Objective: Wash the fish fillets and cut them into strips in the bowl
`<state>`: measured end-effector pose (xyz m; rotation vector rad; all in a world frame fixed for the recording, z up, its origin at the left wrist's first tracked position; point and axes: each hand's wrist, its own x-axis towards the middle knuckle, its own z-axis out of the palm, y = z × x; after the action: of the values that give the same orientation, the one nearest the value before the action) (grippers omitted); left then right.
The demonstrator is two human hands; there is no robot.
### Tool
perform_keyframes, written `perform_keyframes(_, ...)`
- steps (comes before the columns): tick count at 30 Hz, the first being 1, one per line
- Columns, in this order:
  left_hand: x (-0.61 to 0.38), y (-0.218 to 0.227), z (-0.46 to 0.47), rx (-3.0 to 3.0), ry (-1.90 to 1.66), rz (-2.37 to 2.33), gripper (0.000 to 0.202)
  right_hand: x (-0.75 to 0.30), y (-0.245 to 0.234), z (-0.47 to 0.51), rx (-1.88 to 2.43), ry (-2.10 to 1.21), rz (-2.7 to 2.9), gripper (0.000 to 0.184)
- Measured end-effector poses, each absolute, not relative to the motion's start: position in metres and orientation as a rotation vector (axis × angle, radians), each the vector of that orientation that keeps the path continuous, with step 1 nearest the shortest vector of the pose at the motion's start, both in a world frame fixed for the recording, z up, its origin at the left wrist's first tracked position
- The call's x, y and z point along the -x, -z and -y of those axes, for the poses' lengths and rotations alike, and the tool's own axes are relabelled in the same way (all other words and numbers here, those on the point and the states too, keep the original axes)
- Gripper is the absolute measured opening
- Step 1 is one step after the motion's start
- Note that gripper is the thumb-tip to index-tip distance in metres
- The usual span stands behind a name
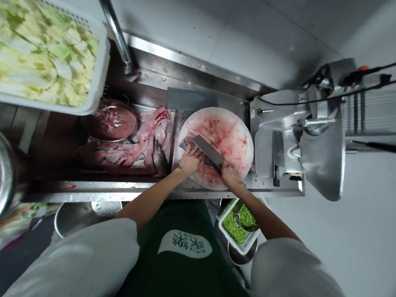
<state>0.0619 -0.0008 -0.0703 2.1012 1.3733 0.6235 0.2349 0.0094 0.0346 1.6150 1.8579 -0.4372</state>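
A round white cutting board, stained with blood, lies in front of me. On it is a piece of fish with dark, scaly skin. My left hand holds the fish down, fingertips close to the blade. The handle of a cleaver is in my right hand, and its broad blade slants up and left across the fish. My fingers and the blade partly hide the piece. Left of the board, the sink holds several long pieces of fish, pink flesh with some dark skin.
A bowl of reddish liquid sits in the sink beneath a faucet. Far left are a white basket of chopped cabbage and a metal pot rim. A slicing machine stands right. Below is a basket of chopped greens.
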Motion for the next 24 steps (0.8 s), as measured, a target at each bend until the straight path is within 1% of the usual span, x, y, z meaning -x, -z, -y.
perform_keyframes(5, -0.061, 0.071, 0.001, -2.148, -0.567, -1.432, 0.039, -0.205, -0.031, -0.045, -1.553, 0.464, -2.142, 0.047)
perform_keyframes(8, -0.061, 0.07, 0.003, -2.17, -0.538, -1.465, 0.042, -0.229, -0.031, -0.038, -1.516, 0.444, -2.071, 0.055)
perform_keyframes(10, -0.062, 0.069, 0.003, -2.175, -0.528, -1.47, 0.043, -0.255, -0.034, -0.026, -1.518, 0.408, -1.935, 0.056)
perform_keyframes(13, -0.064, 0.069, 0.002, -2.166, -0.539, -1.465, 0.043, -0.265, -0.034, -0.027, -1.528, 0.399, -1.879, 0.051)
perform_keyframes(19, -0.064, 0.073, -0.002, -2.143, -0.593, -1.478, 0.045, -0.207, -0.019, -0.097, -1.441, 0.55, -2.195, 0.041)
perform_keyframes(22, -0.064, 0.073, -0.002, -2.131, -0.611, -1.478, 0.045, -0.234, -0.03, -0.109, -1.453, 0.652, -2.105, 0.034)
perform_keyframes(24, -0.065, 0.072, -0.002, -2.126, -0.621, -1.478, 0.044, -0.27, -0.042, -0.098, -1.485, 0.678, -2.025, 0.035)
